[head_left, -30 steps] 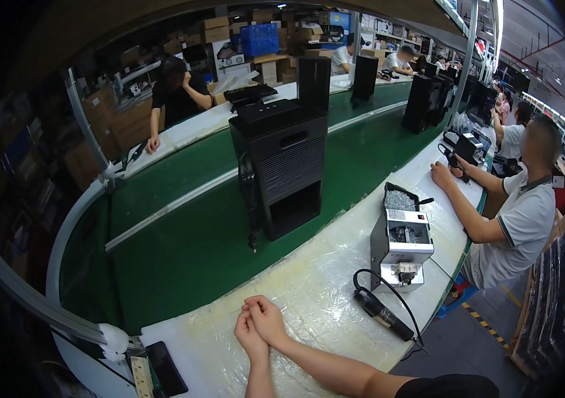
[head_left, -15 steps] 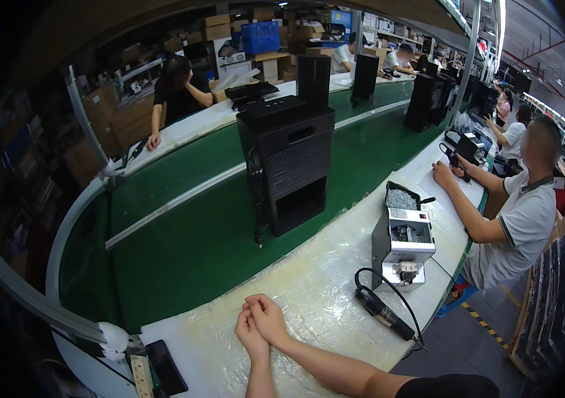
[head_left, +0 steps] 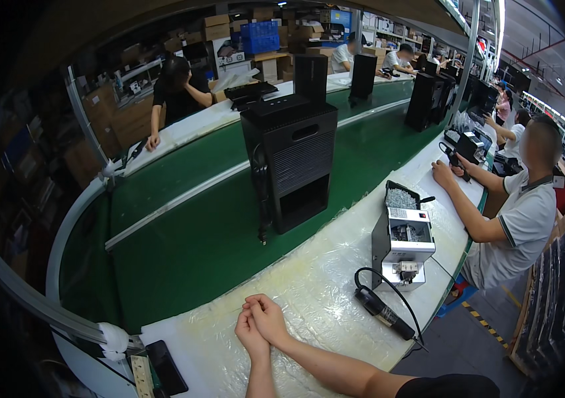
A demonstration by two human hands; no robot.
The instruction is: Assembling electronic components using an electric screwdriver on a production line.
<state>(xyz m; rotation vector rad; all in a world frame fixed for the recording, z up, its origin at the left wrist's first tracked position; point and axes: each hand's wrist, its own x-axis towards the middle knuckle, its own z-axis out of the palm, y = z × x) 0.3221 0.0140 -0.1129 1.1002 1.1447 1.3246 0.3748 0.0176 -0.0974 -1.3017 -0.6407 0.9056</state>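
At lower centre, left hand (head_left: 251,337) and right hand (head_left: 268,322) rest together, fingers curled in, nothing visibly held; black corded tool (head_left: 383,313) lies lower right, presumably for reach

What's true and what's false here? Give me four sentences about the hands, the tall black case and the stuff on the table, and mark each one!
1. The left hand and right hand touch each other. True.
2. The hands hold the black corded tool. False: the black corded tool lies on the table.
3. The tall black case stands on the green surface. True.
4. The phone is right of the hands. False: the phone is left of them.
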